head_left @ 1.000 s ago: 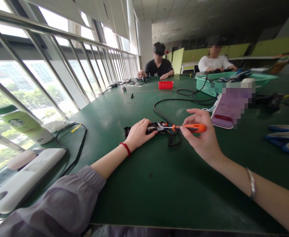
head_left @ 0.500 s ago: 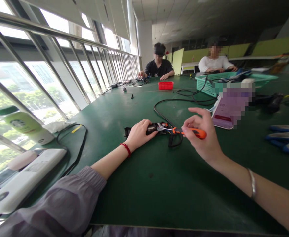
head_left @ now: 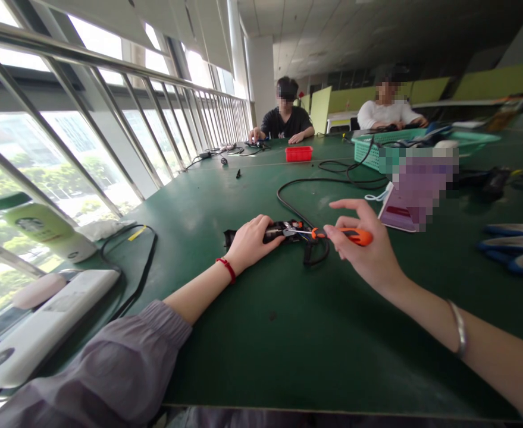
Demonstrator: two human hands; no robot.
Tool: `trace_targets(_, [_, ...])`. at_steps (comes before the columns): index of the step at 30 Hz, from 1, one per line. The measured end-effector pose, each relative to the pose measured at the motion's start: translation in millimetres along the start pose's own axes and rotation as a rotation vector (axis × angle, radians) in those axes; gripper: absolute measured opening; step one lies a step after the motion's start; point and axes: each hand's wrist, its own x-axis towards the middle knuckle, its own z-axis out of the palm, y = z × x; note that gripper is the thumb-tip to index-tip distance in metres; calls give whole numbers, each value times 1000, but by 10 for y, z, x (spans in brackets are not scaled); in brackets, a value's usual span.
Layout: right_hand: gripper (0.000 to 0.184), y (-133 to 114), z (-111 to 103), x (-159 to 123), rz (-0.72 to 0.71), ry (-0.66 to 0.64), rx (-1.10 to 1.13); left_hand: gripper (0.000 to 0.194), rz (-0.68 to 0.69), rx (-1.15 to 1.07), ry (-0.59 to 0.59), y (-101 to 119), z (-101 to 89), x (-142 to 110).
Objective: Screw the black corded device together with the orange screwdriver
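My left hand [head_left: 254,238] is closed round a black corded device [head_left: 275,231] that lies on the green table [head_left: 243,333]. The device's right end is uncovered, with small wires and orange parts showing. Between the thumb and fingers of my right hand [head_left: 359,244] is an orange-handled screwdriver [head_left: 360,236]. Its metal shaft points left, and the tip is at the uncovered end of the device; whether it sits in a screw is too small to tell. A black cable [head_left: 280,193] runs from the device in a loop towards the back of the table.
A propped phone [head_left: 406,202] and blue-and-white gloves [head_left: 515,246] are at the right. Behind stand a green basket [head_left: 370,154] and a red bin [head_left: 299,154]. At the left are a bottle [head_left: 42,229], a white case [head_left: 51,321] and a cable. Two people sit across the table.
The fingers of my right hand have shifted on the screwdriver handle, with the index finger stretched out. The tip stays at the device, and my left hand keeps its place.
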Motion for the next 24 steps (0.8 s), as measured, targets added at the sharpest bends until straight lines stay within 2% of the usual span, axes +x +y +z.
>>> trace_targets(3, [21, -7, -3, -5, 0, -8, -35, 32, 1, -4, -3, -2, 6, 4])
trace_targets(8, [42, 44, -4, 20, -171, 117, -29, 32, 11, 7, -3, -8, 26, 7])
trace_targets(10, [36, 50, -8, 21, -137, 82, -61, 32, 15, 7, -3, -9, 26, 5])
trace_targets(13, [6, 21, -24, 10, -100, -11, -112, 31, 10, 2, -3, -7, 15, 2])
trace_targets(17, [13, -34, -64, 9, -125, -33, -159, 33, 12, 2, -7, -5, 8, 3])
trace_targets(24, [14, 11, -115, 49, -101, 72, -184, 33, 14, 10, -16, 4, 10, 4])
